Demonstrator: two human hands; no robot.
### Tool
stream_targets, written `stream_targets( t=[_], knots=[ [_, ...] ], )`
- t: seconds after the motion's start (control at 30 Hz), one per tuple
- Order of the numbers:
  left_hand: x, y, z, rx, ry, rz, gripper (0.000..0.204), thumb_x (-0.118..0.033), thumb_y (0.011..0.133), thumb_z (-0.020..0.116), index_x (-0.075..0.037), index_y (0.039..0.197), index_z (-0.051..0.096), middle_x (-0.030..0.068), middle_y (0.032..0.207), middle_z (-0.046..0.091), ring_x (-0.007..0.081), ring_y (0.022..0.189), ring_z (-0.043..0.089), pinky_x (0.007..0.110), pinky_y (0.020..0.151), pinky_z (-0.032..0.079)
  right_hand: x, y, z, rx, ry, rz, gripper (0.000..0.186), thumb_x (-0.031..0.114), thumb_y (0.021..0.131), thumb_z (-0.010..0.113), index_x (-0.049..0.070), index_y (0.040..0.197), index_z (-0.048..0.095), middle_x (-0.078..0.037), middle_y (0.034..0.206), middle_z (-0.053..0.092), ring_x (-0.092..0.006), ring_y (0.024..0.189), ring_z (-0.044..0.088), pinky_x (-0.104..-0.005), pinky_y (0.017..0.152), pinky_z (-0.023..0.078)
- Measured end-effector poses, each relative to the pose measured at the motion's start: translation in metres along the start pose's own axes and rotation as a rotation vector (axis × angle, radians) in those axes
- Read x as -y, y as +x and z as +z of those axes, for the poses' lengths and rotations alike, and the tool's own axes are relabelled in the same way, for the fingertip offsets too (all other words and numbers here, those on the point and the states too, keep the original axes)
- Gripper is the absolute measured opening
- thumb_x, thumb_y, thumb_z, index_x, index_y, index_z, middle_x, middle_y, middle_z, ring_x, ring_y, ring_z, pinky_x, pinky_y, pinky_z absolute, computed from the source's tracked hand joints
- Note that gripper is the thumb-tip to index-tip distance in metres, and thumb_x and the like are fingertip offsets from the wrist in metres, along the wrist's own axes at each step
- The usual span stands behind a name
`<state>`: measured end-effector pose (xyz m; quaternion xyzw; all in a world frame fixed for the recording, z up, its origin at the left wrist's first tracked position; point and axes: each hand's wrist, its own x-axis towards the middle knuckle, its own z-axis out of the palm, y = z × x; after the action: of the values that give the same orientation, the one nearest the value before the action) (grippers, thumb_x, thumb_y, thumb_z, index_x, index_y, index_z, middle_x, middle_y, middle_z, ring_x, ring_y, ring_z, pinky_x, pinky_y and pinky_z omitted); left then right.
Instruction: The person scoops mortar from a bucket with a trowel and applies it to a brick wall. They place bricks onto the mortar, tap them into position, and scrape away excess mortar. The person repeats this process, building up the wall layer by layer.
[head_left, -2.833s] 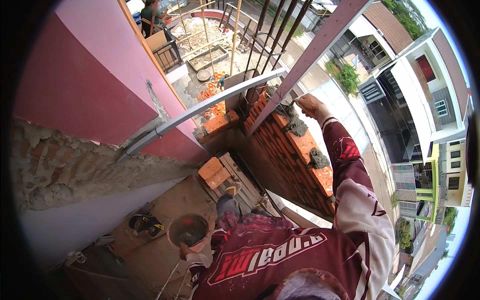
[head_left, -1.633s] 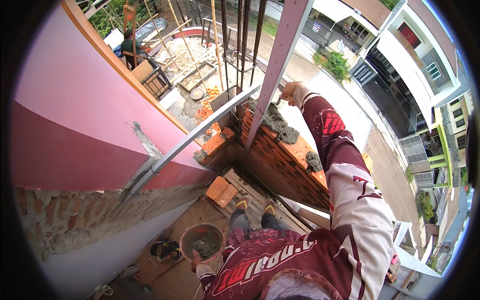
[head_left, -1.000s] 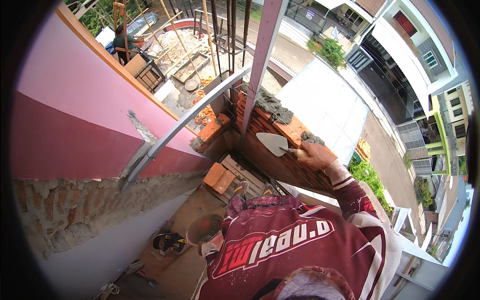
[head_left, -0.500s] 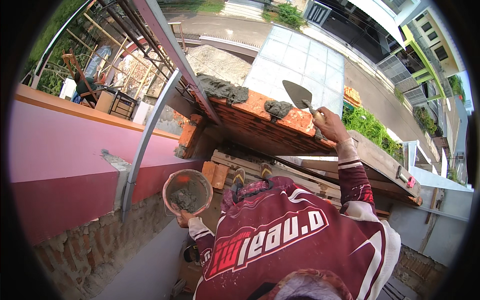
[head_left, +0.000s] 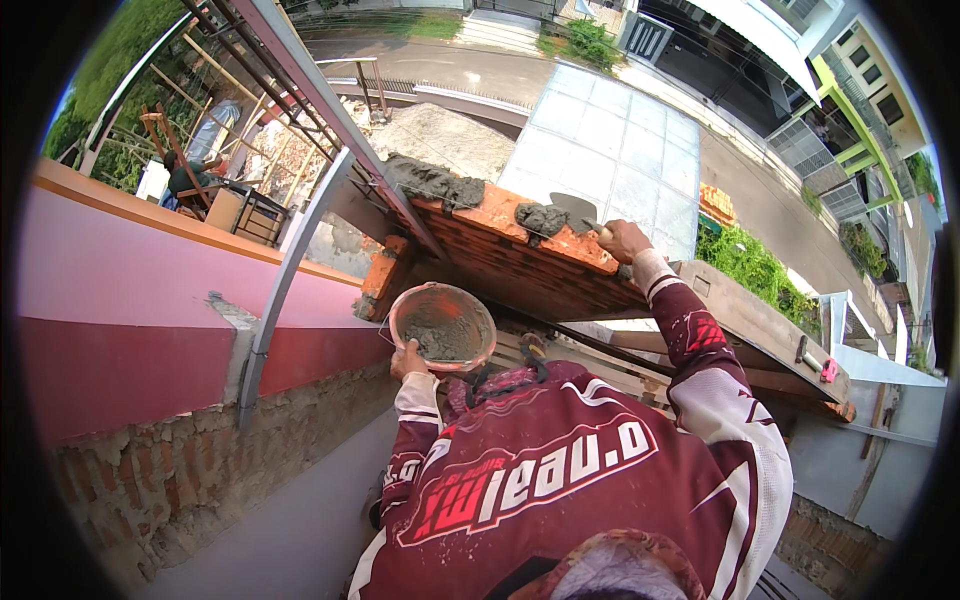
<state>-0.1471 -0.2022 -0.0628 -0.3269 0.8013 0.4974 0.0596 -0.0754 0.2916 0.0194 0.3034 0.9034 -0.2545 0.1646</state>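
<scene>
My right hand (head_left: 626,241) is closed round the handle of a pointed trowel (head_left: 577,207). Its blade lies over the top of a red brick wall (head_left: 520,250), right beside a lump of grey mortar (head_left: 541,219). More mortar (head_left: 432,183) is spread along the wall's top farther left. With my left hand (head_left: 408,361) I grip the rim of a bucket (head_left: 489,330) that is tilted toward the wall. Wet grey mortar (head_left: 445,340) fills its bottom; the fingers on the far side of the rim are partly hidden.
A curved grey metal bar (head_left: 290,270) and a steel post (head_left: 345,110) rise at the left, by a pink-and-red wall (head_left: 120,290). Wooden planks (head_left: 505,355) lie under my feet. A long board (head_left: 760,330) slopes at the right. Beyond the brick wall lies a street far below.
The bucket has come up and to the right, closer to the wall, in my left hand. My right hand has moved left and slightly nearer, bringing the trowel blade down beside the mortar lump.
</scene>
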Motion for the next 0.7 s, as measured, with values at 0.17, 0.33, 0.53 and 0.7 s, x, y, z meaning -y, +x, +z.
stream_targets(
  t=[0.17,0.33,0.53,0.7],
  knots=[
    [-0.032,-0.029,0.036,0.156,0.105,0.024,0.041,-0.032,0.077,0.075,0.008,0.083,0.067,0.017,0.083,0.068,0.0263,0.074,0.062,0.042,0.072,0.049,0.004,0.005,-0.003,-0.069,0.0,-0.031,0.039,0.038,0.085,0.063,0.003,0.102,0.07,-0.023,0.096,0.071,-0.0375,0.089,0.069,-0.0462,0.08,0.053],
    [-0.057,-0.059,0.07,0.211,-0.064,0.024,0.047,-0.037,0.084,0.071,0.009,0.093,0.069,0.0189,0.088,0.07,0.0318,0.081,0.066,0.044,0.077,0.049,0.009,0.009,0.005,-0.036,0.071,-0.169,0.035,0.032,0.083,0.065,0.0,0.094,0.071,-0.021,0.082,0.07,-0.0314,0.074,0.068,-0.0421,0.07,0.054],
    [-0.092,-0.093,0.075,0.287,-0.024,-0.014,0.06,-0.043,0.086,0.067,0.012,0.11,0.065,0.0259,0.11,0.067,0.0345,0.1,0.065,0.041,0.089,0.047,0.008,0.01,0.007,0.094,0.139,-0.093,0.038,0.035,0.084,0.065,0.001,0.097,0.072,-0.023,0.086,0.071,-0.0355,0.082,0.071,-0.0434,0.076,0.055],
    [-0.105,-0.105,0.075,0.294,0.022,-0.023,0.056,-0.039,0.085,0.068,0.011,0.111,0.065,0.0249,0.109,0.068,0.0331,0.101,0.065,0.041,0.089,0.048,-0.003,0.01,0.011,0.009,0.103,-0.184,0.038,0.036,0.083,0.066,0.001,0.096,0.072,-0.022,0.086,0.071,-0.0353,0.082,0.07,-0.0433,0.075,0.054]
  ],
)
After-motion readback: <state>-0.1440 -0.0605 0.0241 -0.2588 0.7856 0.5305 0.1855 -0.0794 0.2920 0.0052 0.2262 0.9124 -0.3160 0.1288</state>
